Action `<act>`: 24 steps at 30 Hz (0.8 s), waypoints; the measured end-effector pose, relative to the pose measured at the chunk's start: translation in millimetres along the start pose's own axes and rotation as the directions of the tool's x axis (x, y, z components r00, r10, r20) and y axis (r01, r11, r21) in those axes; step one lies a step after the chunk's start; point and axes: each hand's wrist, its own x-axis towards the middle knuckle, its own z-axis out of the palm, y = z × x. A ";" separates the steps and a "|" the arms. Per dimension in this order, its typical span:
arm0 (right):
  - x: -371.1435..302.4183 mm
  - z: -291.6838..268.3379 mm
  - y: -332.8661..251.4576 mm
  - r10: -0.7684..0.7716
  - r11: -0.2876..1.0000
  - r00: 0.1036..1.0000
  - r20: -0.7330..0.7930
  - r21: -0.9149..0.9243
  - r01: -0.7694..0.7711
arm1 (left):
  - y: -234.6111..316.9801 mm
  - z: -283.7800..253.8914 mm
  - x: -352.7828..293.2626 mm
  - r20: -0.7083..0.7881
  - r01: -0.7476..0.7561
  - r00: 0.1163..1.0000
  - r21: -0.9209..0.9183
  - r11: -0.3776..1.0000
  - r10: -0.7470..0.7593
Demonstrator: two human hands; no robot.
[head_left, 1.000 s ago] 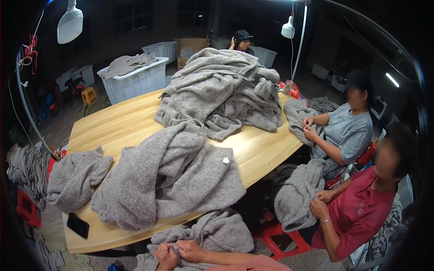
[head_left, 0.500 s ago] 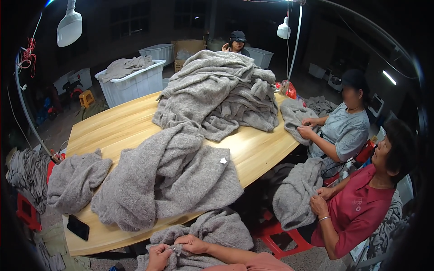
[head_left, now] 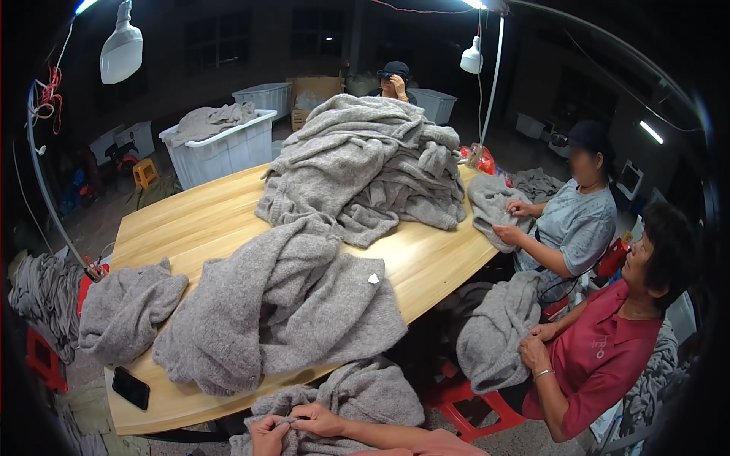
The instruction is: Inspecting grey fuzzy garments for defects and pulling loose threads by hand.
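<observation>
A fuzzy grey knit garment (head_left: 372, 391) lies in my lap below the table's near edge. My left hand (head_left: 268, 436) pinches a fold of it, fingers closed. Right beside it, my right hand (head_left: 318, 419) grips the same knit between thumb and fingers. The fingertips of both hands nearly meet on the fabric; whatever small detail sits between them is too small to make out. Just beyond, on the table, a larger grey knit piece (head_left: 228, 334) is spread in folds, with a small white tag (head_left: 373, 279) on it.
The wooden table (head_left: 175, 216) also carries a tall heap of grey knitwear (head_left: 357, 163), a smaller bundle (head_left: 129, 308) and a black phone (head_left: 131, 387). Two co-workers handle knitwear at the right, by a red stool (head_left: 479, 418). A white bin (head_left: 220, 148) stands behind.
My hands have drawn closer together on the fabric. At the far side a person's hand has moved in front of the face. The nearer-right co-workers' hands have shifted slightly.
</observation>
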 end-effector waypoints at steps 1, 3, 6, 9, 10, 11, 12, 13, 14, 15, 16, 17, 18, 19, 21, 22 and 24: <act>-0.1 1.9 -1.1 0.025 0.997 0.999 -0.036 0.079 -0.022 | -4.4 -1.3 0.4 -0.003 -0.003 1.000 -0.002 1.000 0.003; -0.2 6.1 -7.0 0.048 0.998 0.998 -0.045 0.033 -0.047 | -14.9 -3.2 0.9 -0.047 -0.050 0.998 0.007 0.999 0.050; 0.0 5.5 3.0 0.109 0.988 0.994 -0.010 -0.111 -0.109 | -14.1 1.1 -2.9 -0.059 -0.113 0.992 0.023 0.993 0.114; 0.9 2.4 9.0 0.152 0.965 0.987 0.052 -0.225 -0.137 | 17.8 3.6 -9.0 -0.021 0.186 0.982 0.270 0.945 -0.188; 0.1 3.0 10.8 0.119 0.985 0.991 0.060 -0.132 -0.110 | 18.8 2.4 -7.0 -0.008 0.176 0.983 0.305 0.936 -0.183; 0.1 3.0 11.3 0.085 0.996 0.994 0.065 -0.037 -0.083 | 19.3 3.8 -6.0 -0.009 0.174 0.984 0.302 0.937 -0.179; 0.1 3.4 7.7 0.087 0.996 0.994 0.068 -0.039 -0.084 | 19.4 6.1 -6.0 -0.010 0.170 0.985 0.247 0.954 -0.173; 0.0 3.6 2.2 0.053 0.998 0.998 0.018 0.016 -0.053 | 19.2 7.6 -5.8 -0.013 0.167 0.986 0.191 0.967 -0.168; -1.1 4.8 -1.9 0.021 0.997 0.999 -0.036 0.073 -0.019 | 10.6 4.4 -4.9 -0.015 0.170 0.985 0.191 0.967 -0.171; -2.2 4.4 -3.3 0.024 0.997 0.999 -0.035 0.076 -0.021 | -5.4 -0.5 -1.6 0.011 0.049 0.999 0.155 0.987 -0.051; -3.4 3.4 -4.2 -0.010 1.000 1.000 -0.015 0.029 0.010 | -16.4 -3.7 0.0 0.032 -0.073 0.997 0.117 0.990 0.070; -4.2 2.0 -5.0 -0.042 0.999 0.999 0.003 -0.020 0.042 | -19.8 -4.0 0.8 0.035 -0.069 0.997 0.117 0.991 0.066; -4.1 -0.2 -8.2 -0.038 0.999 0.999 0.003 -0.019 0.038 | -22.4 -3.3 1.3 0.033 -0.082 0.996 0.091 0.992 0.080; -3.6 -2.0 -12.3 0.000 0.999 0.999 0.041 0.032 -0.001 | -24.2 -2.9 1.1 0.030 -0.096 0.995 0.065 0.993 0.094; -3.7 -2.9 -11.3 0.037 0.996 0.996 0.080 0.082 -0.044 | -26.7 -3.6 0.8 0.026 -0.072 0.997 0.059 0.996 0.071; -3.9 -3.1 -6.4 0.004 0.999 0.997 0.072 0.044 -0.007 | -27.1 -3.8 1.2 0.024 -0.052 0.998 0.054 0.997 0.050; -4.7 -1.8 -4.2 -0.027 1.000 0.997 0.068 0.005 0.027 | -25.6 -4.6 1.4 0.036 -0.032 0.999 0.036 0.999 0.031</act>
